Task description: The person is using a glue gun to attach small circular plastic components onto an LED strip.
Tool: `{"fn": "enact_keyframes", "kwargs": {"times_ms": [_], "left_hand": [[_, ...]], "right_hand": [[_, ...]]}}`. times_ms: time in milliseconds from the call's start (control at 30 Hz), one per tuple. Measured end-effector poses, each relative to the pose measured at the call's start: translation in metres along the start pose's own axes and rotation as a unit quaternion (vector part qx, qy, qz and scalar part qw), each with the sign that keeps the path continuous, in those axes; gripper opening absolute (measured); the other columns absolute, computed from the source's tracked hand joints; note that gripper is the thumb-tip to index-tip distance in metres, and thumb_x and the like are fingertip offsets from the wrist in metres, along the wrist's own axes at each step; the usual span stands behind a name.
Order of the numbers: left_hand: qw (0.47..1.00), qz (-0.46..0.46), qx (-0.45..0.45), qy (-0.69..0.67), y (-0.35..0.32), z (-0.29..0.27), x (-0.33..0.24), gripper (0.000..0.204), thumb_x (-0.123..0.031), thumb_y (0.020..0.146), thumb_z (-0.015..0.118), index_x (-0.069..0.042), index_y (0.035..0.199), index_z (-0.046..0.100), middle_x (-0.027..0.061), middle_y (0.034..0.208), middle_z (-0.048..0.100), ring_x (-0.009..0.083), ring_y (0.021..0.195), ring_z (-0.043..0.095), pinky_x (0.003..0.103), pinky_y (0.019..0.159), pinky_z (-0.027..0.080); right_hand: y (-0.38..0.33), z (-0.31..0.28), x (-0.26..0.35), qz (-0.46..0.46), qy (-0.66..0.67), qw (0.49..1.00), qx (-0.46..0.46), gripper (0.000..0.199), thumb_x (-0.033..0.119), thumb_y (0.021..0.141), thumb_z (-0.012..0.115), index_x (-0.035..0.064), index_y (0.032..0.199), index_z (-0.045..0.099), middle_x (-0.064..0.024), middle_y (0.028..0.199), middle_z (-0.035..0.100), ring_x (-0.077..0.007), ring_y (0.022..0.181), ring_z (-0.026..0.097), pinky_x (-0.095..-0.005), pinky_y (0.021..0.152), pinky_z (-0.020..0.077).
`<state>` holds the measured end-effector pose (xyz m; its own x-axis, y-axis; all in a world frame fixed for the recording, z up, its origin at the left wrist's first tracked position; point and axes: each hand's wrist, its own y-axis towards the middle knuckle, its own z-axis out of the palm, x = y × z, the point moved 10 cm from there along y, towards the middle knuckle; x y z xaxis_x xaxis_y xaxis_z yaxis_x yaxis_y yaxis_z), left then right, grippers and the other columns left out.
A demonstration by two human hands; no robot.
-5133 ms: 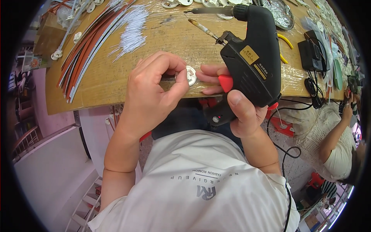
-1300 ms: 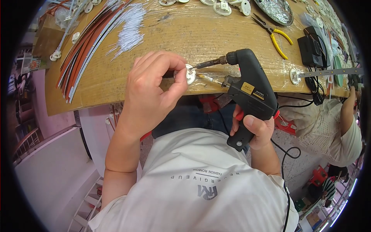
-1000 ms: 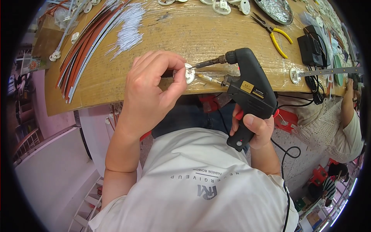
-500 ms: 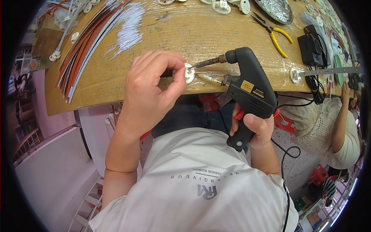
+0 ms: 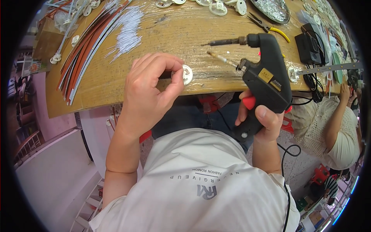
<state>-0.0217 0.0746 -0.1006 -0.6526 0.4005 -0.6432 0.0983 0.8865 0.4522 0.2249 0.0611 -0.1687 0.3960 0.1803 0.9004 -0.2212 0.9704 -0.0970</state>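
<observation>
My right hand (image 5: 266, 120) grips a black soldering gun (image 5: 266, 73) with a red trigger, a finger resting by that trigger. The gun's iron tip (image 5: 222, 41) points left above the table, apart from the work. Below it, a thin pale feed tube (image 5: 221, 58) juts out from the gun. My left hand (image 5: 152, 83) is closed in a pinch at the left edge of a small round white plastic base (image 5: 187, 74) near the table's front edge. Small metal parts show on the base. My fingertips hide its left side, and any wire between them cannot be made out.
Long brown and white strips (image 5: 83, 50) and a pile of thin white wires (image 5: 129, 33) lie left. Behind are more white bases (image 5: 218, 8), a metal dish (image 5: 276, 9) and yellow-handled pliers (image 5: 280, 33). A black power adapter (image 5: 309, 46) and another person (image 5: 328, 120) are at right.
My right hand has moved the soldering gun up and to the right, taking its tip off the white base. My left hand has stayed nearly still at the base.
</observation>
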Motion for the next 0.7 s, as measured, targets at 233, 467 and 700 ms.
{"fn": "enact_keyframes", "kwargs": {"times_ms": [233, 467, 700], "left_hand": [[1.000, 0.007, 0.005, 0.001, 0.002, -0.001, -0.004, 0.012, 0.001, 0.086, 0.076, -0.006, 0.093, 0.069, 0.0047, 0.094, 0.076, 0.0237, 0.082, 0.067, 0.036, 0.079, 0.046], [1.000, -0.015, 0.010, 0.000, -0.001, -0.001, -0.001, 0.013, 0.002, 0.087, 0.077, -0.005, 0.094, 0.069, 0.0048, 0.096, 0.076, 0.0234, 0.084, 0.068, 0.036, 0.082, 0.047], [0.997, -0.070, 0.010, -0.034, -0.007, 0.000, 0.009, 0.012, 0.001, 0.093, 0.074, -0.003, 0.104, 0.072, 0.0086, 0.101, 0.076, 0.0247, 0.089, 0.067, 0.037, 0.085, 0.049]], "right_hand": [[0.028, 0.002, 0.031, -0.080, -0.024, 0.996, -0.010, 0.052, 0.016, 0.090, 0.070, -0.0084, 0.135, 0.060, -0.0219, 0.116, 0.072, -0.0222, 0.069, 0.070, -0.0349, 0.060, 0.0608], [0.039, 0.002, 0.033, -0.077, -0.018, 0.997, -0.010, 0.049, 0.016, 0.091, 0.070, -0.0077, 0.133, 0.061, -0.0210, 0.115, 0.073, -0.0207, 0.069, 0.070, -0.0342, 0.060, 0.0608], [0.036, -0.003, 0.028, -0.073, -0.014, 0.997, -0.004, 0.045, 0.014, 0.092, 0.070, -0.0072, 0.131, 0.062, -0.0191, 0.112, 0.073, -0.0203, 0.069, 0.070, -0.0336, 0.060, 0.0603]]}}
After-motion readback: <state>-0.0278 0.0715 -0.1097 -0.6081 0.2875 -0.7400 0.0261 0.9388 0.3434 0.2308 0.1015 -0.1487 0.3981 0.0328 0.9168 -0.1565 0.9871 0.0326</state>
